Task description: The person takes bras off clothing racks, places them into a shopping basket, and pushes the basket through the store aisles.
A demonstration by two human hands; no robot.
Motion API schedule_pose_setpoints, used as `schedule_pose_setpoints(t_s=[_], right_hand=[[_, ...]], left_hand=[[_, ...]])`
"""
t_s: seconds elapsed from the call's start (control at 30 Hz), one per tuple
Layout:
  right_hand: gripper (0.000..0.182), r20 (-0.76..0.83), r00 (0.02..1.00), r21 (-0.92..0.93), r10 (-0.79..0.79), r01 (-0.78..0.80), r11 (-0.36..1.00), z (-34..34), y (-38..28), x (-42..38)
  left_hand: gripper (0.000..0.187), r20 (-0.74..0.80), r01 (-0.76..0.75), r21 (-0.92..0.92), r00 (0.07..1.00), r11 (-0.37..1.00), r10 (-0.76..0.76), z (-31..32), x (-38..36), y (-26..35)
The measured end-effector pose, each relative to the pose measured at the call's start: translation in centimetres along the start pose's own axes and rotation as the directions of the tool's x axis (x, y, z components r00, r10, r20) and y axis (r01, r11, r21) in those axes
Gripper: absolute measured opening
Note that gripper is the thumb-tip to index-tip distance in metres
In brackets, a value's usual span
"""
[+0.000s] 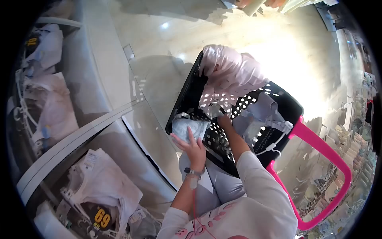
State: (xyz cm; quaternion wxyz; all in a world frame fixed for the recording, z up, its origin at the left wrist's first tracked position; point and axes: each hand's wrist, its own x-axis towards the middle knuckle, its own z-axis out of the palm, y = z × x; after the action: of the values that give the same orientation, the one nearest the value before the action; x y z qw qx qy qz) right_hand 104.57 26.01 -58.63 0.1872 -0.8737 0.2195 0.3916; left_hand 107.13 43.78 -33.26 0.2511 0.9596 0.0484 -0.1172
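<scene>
My left hand point(192, 145), a dark watch on its wrist, lies with spread fingers on a pale grey padded bra cup point(183, 126) at the near left edge of the black basket point(184, 93). Inside the basket, the fingers of my right hand point(225, 122) are closed near a small whitish, shiny piece point(215, 111); exactly what they grip is hidden. A pink satin garment point(236, 69) drapes over the basket's far side. On the right, a grey-lilac garment point(262, 109) lies in the basket beside a white hanger point(274, 146).
The basket's pink handle point(345, 171) extends to the right. On the left, display drawers hold pale underwear point(105, 183) on hangers and a black tag reading 69 point(102, 217). Racks of hanging garments point(338, 179) line the right. Pale floor point(159, 36) stretches ahead.
</scene>
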Motion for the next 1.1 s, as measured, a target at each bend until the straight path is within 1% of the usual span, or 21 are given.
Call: schedule_pose_setpoints(t_s=[0.1, 0.17, 0.23, 0.27, 0.37, 0.43, 0.47, 0.5, 0.53, 0.57, 0.63, 0.67, 0.7, 0.73, 0.77, 0.87, 0.93, 0.97, 1.0, 1.07, 1.1], right_hand=[[0.033, 0.137, 0.99, -0.254, -0.041, 0.075, 0.964, 1.9, 1.1, 2.3], [0.035, 0.127, 0.991, -0.258, 0.048, -0.014, 0.966, 3.4, 1.2, 3.6], [0.031, 0.144, 0.989, -0.233, -0.021, 0.054, 0.971, 4.1, 1.3, 3.9], [0.024, 0.084, 0.996, -0.202, -0.04, 0.056, 0.978, 4.1, 1.1, 3.6], [0.018, -0.124, 0.991, -0.059, 0.039, -0.047, 0.997, 0.3, -1.5, 1.0], [0.011, -0.354, 0.919, 0.057, -0.175, 0.208, 0.976, -3.5, -2.4, -2.7], [0.01, -0.452, 0.872, 0.125, -0.187, 0.27, 0.955, -5.5, -2.9, -4.9], [0.009, -0.554, 0.81, 0.179, -0.192, 0.341, 0.923, -7.7, -3.6, -7.2], [0.008, -0.642, 0.757, 0.332, -0.123, 0.418, 0.845, -10.1, -4.2, -9.8], [0.009, -0.738, 0.668, 0.339, -0.097, 0.491, 0.802, -11.8, -4.2, -11.6], [0.008, -0.805, 0.592, 0.368, 0.043, 0.44, 0.819, -17.5, -5.0, -16.8], [0.009, -0.785, 0.609, 0.453, 0.113, 0.441, 0.775, -20.3, -5.1, -18.9], [0.009, -0.756, 0.63, 0.533, 0.178, 0.433, 0.727, -22.5, -4.9, -21.5], [0.014, -0.577, 0.778, 0.715, 0.248, 0.335, 0.614, -25.8, -4.9, -24.7], [0.017, -0.576, 0.79, 0.745, 0.21, 0.403, 0.532, -29.4, -5.1, -28.5], [0.027, -0.624, 0.78, 0.761, 0.044, 0.594, 0.261, -35.6, -4.9, -35.8], [0.027, -0.661, 0.749, 0.725, -0.036, 0.651, 0.225, -41.0, -5.2, -43.0], [0.028, -0.673, 0.735, 0.718, -0.08, 0.676, 0.168, -42.6, -5.3, -45.2], [0.029, -0.669, 0.728, 0.671, -0.151, 0.678, 0.299, -43.5, -3.8, -46.0], [0.032, -0.648, 0.718, 0.643, -0.252, 0.694, 0.323, -47.1, -4.0, -50.9], [0.033, -0.643, 0.699, 0.601, -0.314, 0.714, 0.358, -48.4, -3.7, -52.6]], left_hand=[[0.058, 0.039, -0.007, -0.03, 0.999, 1.0, 0.008, 0.2, 0.4, -0.2], [0.057, 0.063, -0.003, -0.025, 0.998, 1.0, 0.005, 0.6, 0.7, -0.4], [0.057, 0.071, 0.007, -0.017, 0.997, 1.0, -0.005, 0.8, 0.6, -0.2], [0.057, 0.074, 0.014, -0.007, 0.997, 1.0, -0.013, 0.8, 0.8, 0.2], [0.058, 0.086, -0.026, 0.041, 0.996, 0.999, 0.022, 0.7, 1.1, -0.2], [0.057, 0.099, -0.138, 0.068, 0.987, 0.988, 0.131, -0.5, 1.3, -0.2], [0.057, 0.196, -0.051, 0.03, 0.98, 0.998, 0.044, -1.6, 0.8, -0.1], [0.057, 0.24, -0.081, -0.032, 0.967, 0.996, 0.087, -3.0, 0.6, 0.1], [0.056, 0.28, -0.107, -0.09, 0.951, 0.99, 0.128, -4.6, 0.3, 0.0], [0.056, 0.32, -0.128, -0.141, 0.933, 0.982, 0.167, -6.3, -0.4, -0.2], [0.051, 0.412, -0.066, -0.209, 0.899, 0.976, 0.149, -6.7, -2.9, -1.5], [0.05, 0.465, -0.028, -0.238, 0.874, 0.971, 0.14, -7.8, -3.8, -1.3], [0.047, 0.553, 0.031, -0.231, 0.827, 0.972, 0.105, -10.3, -4.6, -0.2], [0.044, 0.635, 0.088, -0.222, 0.769, 0.971, 0.075, -12.9, -5.2, 1.1], [0.041, 0.704, 0.146, -0.213, 0.708, 0.966, 0.049, -14.8, -5.8, 2.6], [0.035, 0.556, 0.167, -0.525, 0.81, 0.835, 0.188, -13.5, -8.2, 0.7], [0.036, 0.499, 0.295, -0.731, 0.846, 0.615, 0.188, -17.1, -7.6, 4.8], [0.041, 0.409, 0.264, -0.801, 0.897, 0.537, 0.169, -19.4, -7.0, 7.6], [0.047, 0.321, 0.225, -0.86, 0.936, 0.457, 0.143, -22.2, -6.3, 10.7], [0.06, 0.145, 0.025, -0.815, 0.976, 0.578, 0.162, -29.3, -4.6, 17.3], [0.064, 0.053, -0.089, -0.875, 0.96, 0.475, 0.277, -30.3, -3.3, 19.2]])
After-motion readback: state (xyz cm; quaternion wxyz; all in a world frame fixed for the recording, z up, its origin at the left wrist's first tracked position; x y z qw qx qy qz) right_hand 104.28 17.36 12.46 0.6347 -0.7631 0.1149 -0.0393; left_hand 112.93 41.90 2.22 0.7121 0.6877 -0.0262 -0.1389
